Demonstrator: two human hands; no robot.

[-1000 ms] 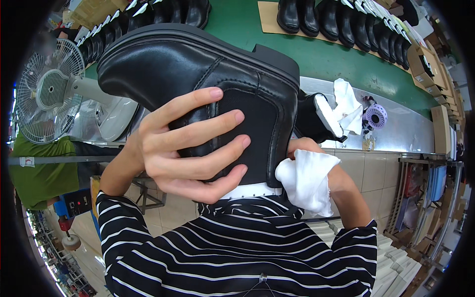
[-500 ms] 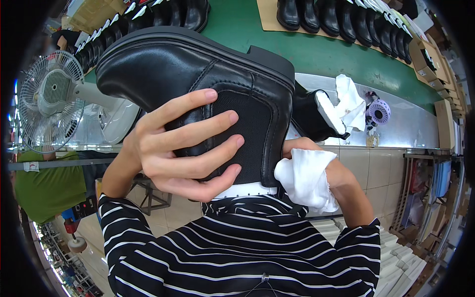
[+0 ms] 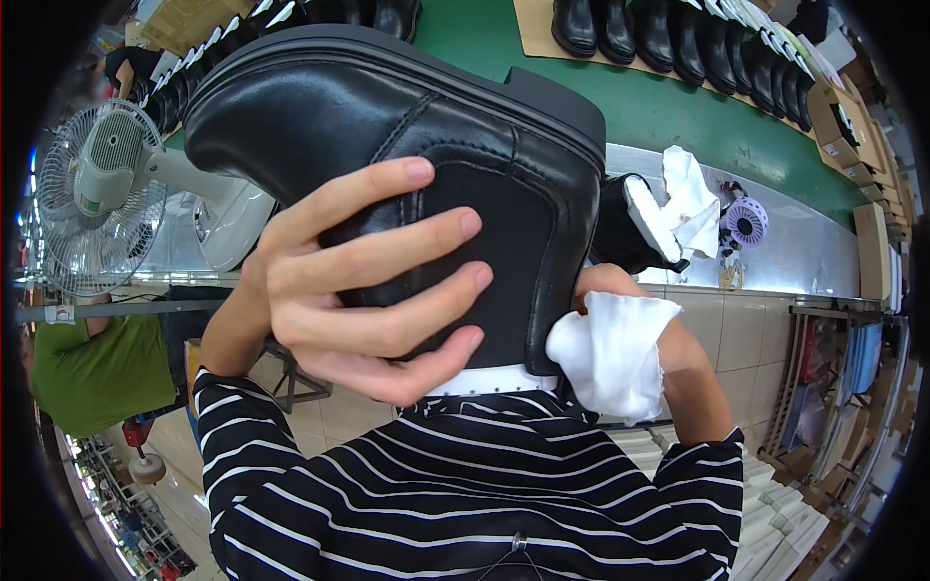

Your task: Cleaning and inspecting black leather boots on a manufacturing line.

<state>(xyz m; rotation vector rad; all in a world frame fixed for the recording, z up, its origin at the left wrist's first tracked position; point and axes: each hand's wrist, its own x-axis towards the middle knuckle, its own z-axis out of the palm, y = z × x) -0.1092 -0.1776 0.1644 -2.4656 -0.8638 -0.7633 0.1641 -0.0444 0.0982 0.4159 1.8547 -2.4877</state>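
Note:
A black leather ankle boot [image 3: 320,126] with an elastic side panel is held up close, lying sideways with its sole upward and its toe to the left. My left hand [image 3: 373,281] grips it around the shaft, its fingers spread across the dark panel. At the heel side, next to the boot's opening, my right hand [image 3: 615,290] is closed on a white cloth [image 3: 615,353], which drapes over its fingers and wrist. Most of the right fingers are hidden behind the boot and the cloth.
Beyond the held boot, another black boot [image 3: 620,228] lies on the metal bench edge [image 3: 804,252] beside a crumpled white cloth [image 3: 690,198] and a small purple fan [image 3: 746,222]. Rows of black boots [image 3: 688,48] line the green table [image 3: 668,116]. A white fan [image 3: 111,169] stands left, near a person in green [image 3: 97,373].
The boot has shifted slightly right and a little closer, its heel now farther right. My right hand and its cloth have moved a little right as well.

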